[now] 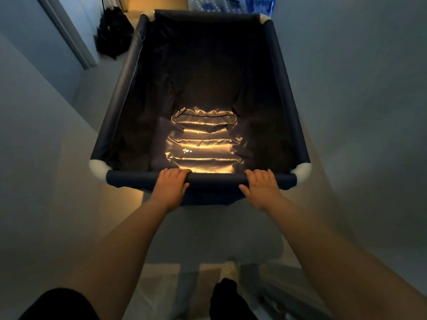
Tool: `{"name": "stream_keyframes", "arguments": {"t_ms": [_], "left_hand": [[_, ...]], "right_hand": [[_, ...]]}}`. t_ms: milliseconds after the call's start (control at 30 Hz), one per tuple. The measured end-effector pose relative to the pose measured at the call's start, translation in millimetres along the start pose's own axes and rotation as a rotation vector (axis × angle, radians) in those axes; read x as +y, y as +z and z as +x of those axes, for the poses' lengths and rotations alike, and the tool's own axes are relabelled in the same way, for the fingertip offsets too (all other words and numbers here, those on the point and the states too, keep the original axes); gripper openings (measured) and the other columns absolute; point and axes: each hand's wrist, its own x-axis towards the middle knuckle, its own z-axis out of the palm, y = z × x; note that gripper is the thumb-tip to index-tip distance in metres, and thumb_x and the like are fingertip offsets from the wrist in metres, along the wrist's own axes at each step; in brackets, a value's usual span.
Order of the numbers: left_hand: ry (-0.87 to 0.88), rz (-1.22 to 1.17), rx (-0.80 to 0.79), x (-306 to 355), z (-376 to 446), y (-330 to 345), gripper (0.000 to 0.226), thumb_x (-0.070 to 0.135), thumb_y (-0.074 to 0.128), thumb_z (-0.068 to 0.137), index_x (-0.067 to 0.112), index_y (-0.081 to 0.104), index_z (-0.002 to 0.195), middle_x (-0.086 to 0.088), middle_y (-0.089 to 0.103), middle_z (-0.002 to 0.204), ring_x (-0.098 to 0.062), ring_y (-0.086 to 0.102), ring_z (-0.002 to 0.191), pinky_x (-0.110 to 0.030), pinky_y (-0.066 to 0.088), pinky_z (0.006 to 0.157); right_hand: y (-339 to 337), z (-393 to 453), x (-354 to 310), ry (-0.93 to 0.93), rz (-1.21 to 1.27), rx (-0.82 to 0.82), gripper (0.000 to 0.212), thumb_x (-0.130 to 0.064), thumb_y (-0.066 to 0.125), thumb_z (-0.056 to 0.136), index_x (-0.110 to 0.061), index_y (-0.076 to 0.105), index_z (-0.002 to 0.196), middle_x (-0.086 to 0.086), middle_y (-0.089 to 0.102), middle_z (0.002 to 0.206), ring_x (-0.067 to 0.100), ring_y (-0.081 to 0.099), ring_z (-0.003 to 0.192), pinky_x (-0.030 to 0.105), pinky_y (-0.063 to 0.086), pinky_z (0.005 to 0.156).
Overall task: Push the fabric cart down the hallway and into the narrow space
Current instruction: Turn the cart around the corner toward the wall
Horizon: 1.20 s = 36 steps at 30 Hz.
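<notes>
- We've got both hands on the near rail [215, 179] of the fabric cart [284, 88]: left hand [171, 184] and right hand [261, 187] each curled over the padded bar, fingers wrapped down on it.
- The cart sits right in front of us in the hallway, walls close on both sides.
- Its dark liner looks empty, with a warm light patch on the crinkled bottom.
- A black bag [113, 31] sits on the floor ahead, to the left.

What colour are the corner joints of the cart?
White corner joints, clearest in the head view.
</notes>
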Motion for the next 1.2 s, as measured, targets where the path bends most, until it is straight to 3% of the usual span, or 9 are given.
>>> {"name": "stream_keyframes", "arguments": {"t_ms": [433,667,867,1067,1200], "left_hand": [[-0.138,-0.019,0.082,30,73,5,0.037,0.021,0.051,0.094,0.012,0.045,0.13,-0.013,0.057,0.123,-0.031,0.047,0.115,-0.042,0.026,0.104],[-0.075,-0.063,0.043,63,48,14,0.041,0.021,0.047,0.096,0.013,0.038,0.135,-0.009,0.052,0.133,-0.026,0.042,0.124,-0.043,0.018,0.115],[-0.029,-0.098,0.06,106,-2,30,0.048,0.022,0.048,0.094,0.015,0.031,0.139,-0.007,0.046,0.137,-0.023,0.037,0.128,-0.041,0.014,0.114],[0.122,-0.211,-0.086,141,-57,42,0.063,0.025,0.046,0.096,0.01,0.011,0.146,-0.01,0.023,0.154,-0.024,0.019,0.14,-0.039,0.011,0.117],[0.405,0.012,-0.177,150,-106,49,0.072,0.017,0.041,0.096,0.006,-0.012,0.144,-0.012,-0.009,0.157,-0.024,-0.011,0.143,-0.038,-0.005,0.116]], "right_hand": [[-39,95,55,-0.11,-0.048,0.028,0.055,-0.046,0.034,0.095,-0.015,0.03,0.14,0.011,0.043,0.137,0.03,0.035,0.131,0.046,0.01,0.118],[-37,76,76,-0.067,0.027,0.029,0.054,-0.053,0.028,0.094,-0.017,0.04,0.132,0.009,0.048,0.136,0.026,0.037,0.132,0.049,0.01,0.118],[-28,30,82,0.084,0.097,0.055,0.047,-0.05,0.033,0.094,-0.016,0.047,0.124,0.009,0.051,0.131,0.024,0.037,0.13,0.051,0.01,0.118],[-20,-30,73,0.305,0.136,0.052,0.044,-0.042,0.034,0.096,-0.012,0.047,0.126,0.011,0.045,0.138,0.027,0.033,0.134,0.052,0.024,0.114],[1,-91,53,0.471,0.119,0.072,0.054,-0.037,0.028,0.099,-0.01,0.021,0.146,0.012,0.013,0.158,0.031,0.006,0.146,0.048,0.019,0.118]]}}
